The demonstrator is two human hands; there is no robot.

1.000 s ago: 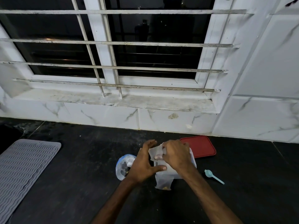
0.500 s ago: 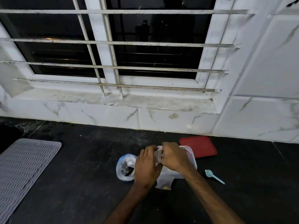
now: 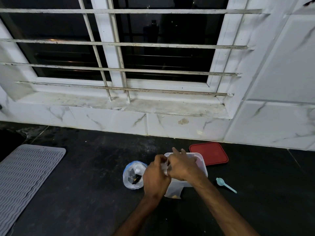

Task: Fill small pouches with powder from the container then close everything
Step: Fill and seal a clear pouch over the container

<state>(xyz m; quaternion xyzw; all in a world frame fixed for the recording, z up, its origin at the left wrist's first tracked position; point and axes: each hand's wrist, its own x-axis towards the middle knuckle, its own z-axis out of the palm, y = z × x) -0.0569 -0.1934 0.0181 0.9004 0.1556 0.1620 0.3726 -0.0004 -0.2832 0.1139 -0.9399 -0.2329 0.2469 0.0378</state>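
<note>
Item count on the black stone counter (image 3: 85, 201): one small clear plastic pouch (image 3: 173, 190), one white translucent rectangular plastic container (image 3: 203, 166), one red rectangular plastic lid (image 3: 208, 153), one light-blue plastic scoop (image 3: 225, 184), one crumpled clear plastic bag (image 3: 133, 176), one grey ribbed rubber mat (image 3: 25, 176). Two hands are in view.

The left hand (image 3: 156, 176) and the right hand (image 3: 181, 166) meet at the top of the small clear plastic pouch. Both are clenched on it: the left hand's fingers curl round the top strip, and the right hand pinches the same strip from the other side. The pouch body hangs below the grip, in front of the container's near wall. A little yellowish powder (image 3: 174, 196) sits in its bottom.

The container stands open, right of the counter's middle, behind the hands. The lid lies flat near the counter's back edge, just beside the container's far right corner. The scoop lies to the right of the container, apart from it. The bag sits just left of the left hand. The mat lies at the counter's left edge.
</note>
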